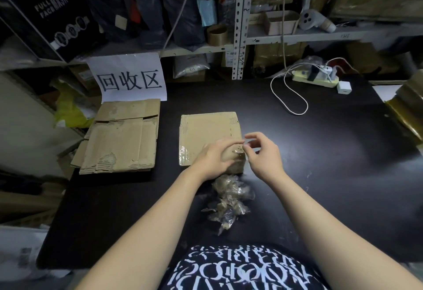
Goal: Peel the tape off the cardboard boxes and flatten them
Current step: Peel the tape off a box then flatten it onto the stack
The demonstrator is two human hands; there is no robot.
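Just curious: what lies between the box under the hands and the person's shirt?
A crumpled pile of peeled tape on the black table; the head view shows it.

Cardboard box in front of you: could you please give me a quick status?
Left hand flat on box, holding it down. Right hand pinching tape at near right corner. Peeled tape scraps heaped nearby.

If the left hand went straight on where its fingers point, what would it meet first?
Probably the right hand, pinching tape at the box corner just ahead of the left hand; depth is unclear.
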